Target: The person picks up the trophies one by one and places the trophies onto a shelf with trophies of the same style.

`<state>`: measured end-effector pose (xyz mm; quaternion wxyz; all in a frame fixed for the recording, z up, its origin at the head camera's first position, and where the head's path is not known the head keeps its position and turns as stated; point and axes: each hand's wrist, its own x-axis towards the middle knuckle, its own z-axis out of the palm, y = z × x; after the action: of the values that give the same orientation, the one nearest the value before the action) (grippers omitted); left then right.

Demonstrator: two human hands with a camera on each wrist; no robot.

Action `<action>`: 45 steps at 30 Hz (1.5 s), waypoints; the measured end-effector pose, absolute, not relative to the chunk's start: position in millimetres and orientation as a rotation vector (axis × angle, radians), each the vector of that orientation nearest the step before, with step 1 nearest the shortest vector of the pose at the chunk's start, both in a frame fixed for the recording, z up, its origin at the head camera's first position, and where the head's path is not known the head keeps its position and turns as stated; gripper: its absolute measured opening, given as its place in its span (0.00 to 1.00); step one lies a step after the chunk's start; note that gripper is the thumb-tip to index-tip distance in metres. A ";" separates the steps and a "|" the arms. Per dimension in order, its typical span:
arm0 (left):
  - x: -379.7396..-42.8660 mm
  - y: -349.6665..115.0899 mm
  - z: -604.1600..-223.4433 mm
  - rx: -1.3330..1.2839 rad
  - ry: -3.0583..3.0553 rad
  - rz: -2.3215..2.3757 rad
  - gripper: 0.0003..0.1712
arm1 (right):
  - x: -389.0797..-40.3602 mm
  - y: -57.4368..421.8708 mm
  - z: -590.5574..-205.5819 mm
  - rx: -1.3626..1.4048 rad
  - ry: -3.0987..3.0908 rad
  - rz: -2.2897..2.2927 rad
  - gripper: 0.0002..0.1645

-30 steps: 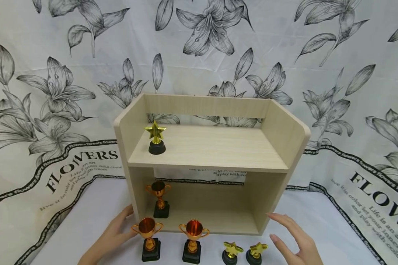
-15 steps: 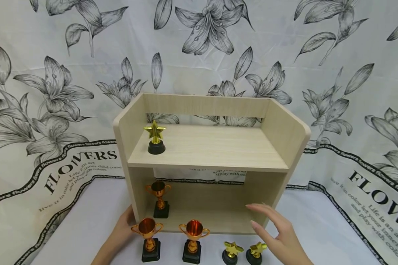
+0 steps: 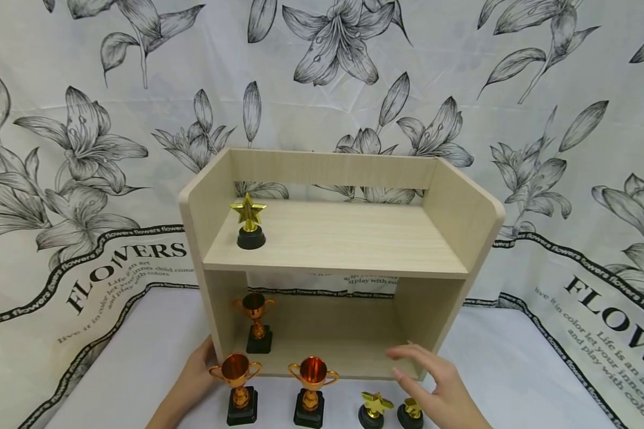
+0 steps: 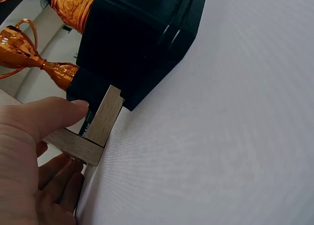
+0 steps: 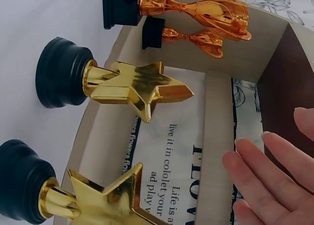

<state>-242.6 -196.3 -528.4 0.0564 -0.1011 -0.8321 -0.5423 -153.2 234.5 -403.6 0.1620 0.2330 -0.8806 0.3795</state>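
My left hand point(image 3: 194, 370) grips the lower front edge of the left side panel of a pale wooden two-tier shelf point(image 3: 333, 269). In the left wrist view its thumb point(image 4: 64, 114) lies on one side of the panel, the fingers on the other. My right hand point(image 3: 440, 387) hovers with parted, relaxed fingers before the shelf's right end, overlapping the right gold star trophy point(image 3: 411, 411). Another star trophy point(image 3: 374, 405) stands left of it. Nothing is in the right hand point(image 5: 274, 181) in the right wrist view.
Two bronze cup trophies, one left point(image 3: 237, 370) and one nearer the middle point(image 3: 312, 375), stand before the shelf. A third cup point(image 3: 256, 307) is on the lower tier at left. One star trophy point(image 3: 249, 214) stands on the upper tier. A flower-printed cloth point(image 3: 322, 71) hangs behind.
My left hand has moved right and closed round the shelf's side panel. The right hand has come leftward from beside the shelf to above the right star trophy. The trophies stay put.
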 end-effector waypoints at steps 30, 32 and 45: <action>-241.7 -194.5 -527.2 -0.284 -2.532 -1.648 0.50 | -167.4 229.1 -431.1 1.105 -2.421 0.990 0.14; -242.4 -194.8 -527.6 -0.282 -2.531 -1.656 0.50 | -167.6 229.3 -430.7 1.106 -2.446 0.989 0.12; -243.8 -196.3 -529.9 -0.291 -2.531 -1.633 0.51 | -168.4 231.2 -430.5 1.080 -2.543 0.911 0.08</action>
<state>-243.8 -196.3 -529.9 0.0579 -0.0959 -0.8350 -0.5387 -168.4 231.2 -430.5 0.1159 0.3688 -0.8682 0.3110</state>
